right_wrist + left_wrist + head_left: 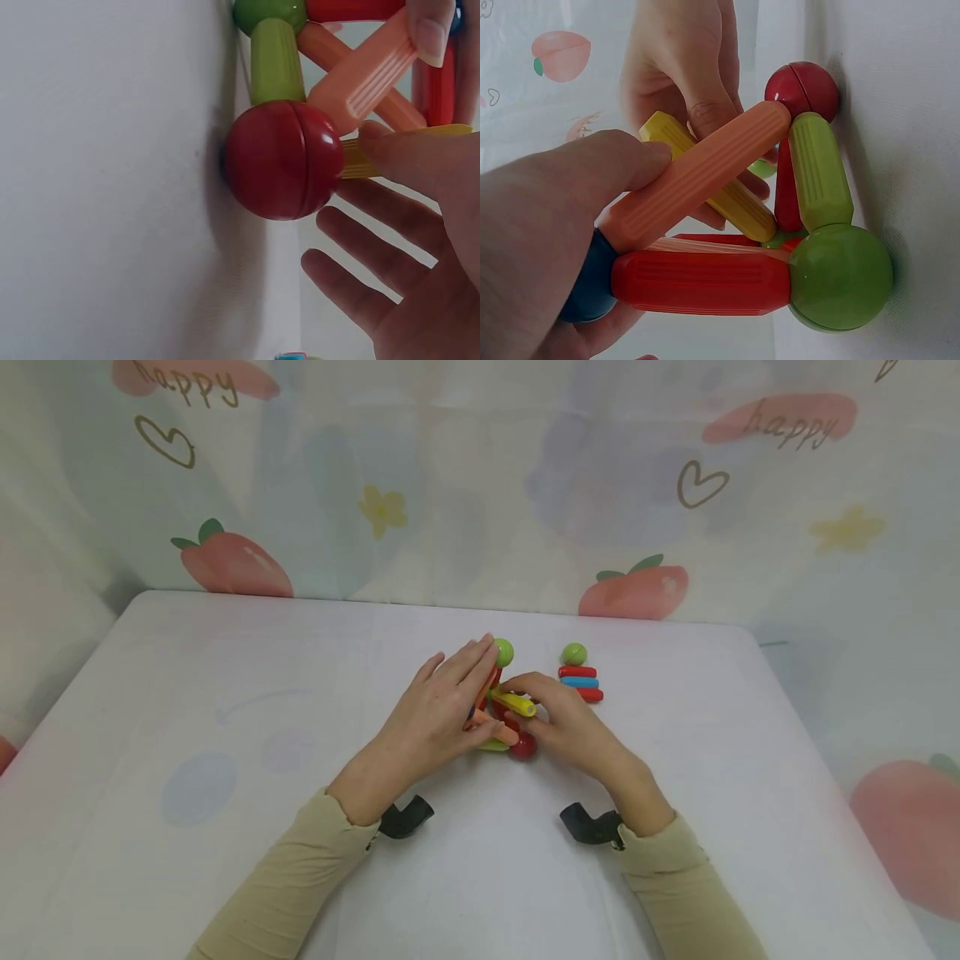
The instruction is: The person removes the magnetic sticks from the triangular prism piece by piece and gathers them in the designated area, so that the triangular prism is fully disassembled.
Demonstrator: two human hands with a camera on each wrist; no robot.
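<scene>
A frame of coloured building sticks and balls stands on the table between both hands. My left hand [442, 706] grips its raised corner, a dark blue ball [589, 289], with the thumb on an orange stick [697, 176]. From that ball a red stick [701, 283] runs down to a green ball [841, 277]. A light green stick [821, 171] links the green ball to a red ball [281, 161] on the table. My right hand [573, 727] pinches a yellow stick [516, 702] inside the frame; whether its lower end touches a ball there, I cannot tell.
Right of the frame lie a loose green ball [574, 653], two red sticks and a blue stick [579, 682]. A white cloth covers the table [480, 877]. Behind it hangs a patterned curtain [465, 485].
</scene>
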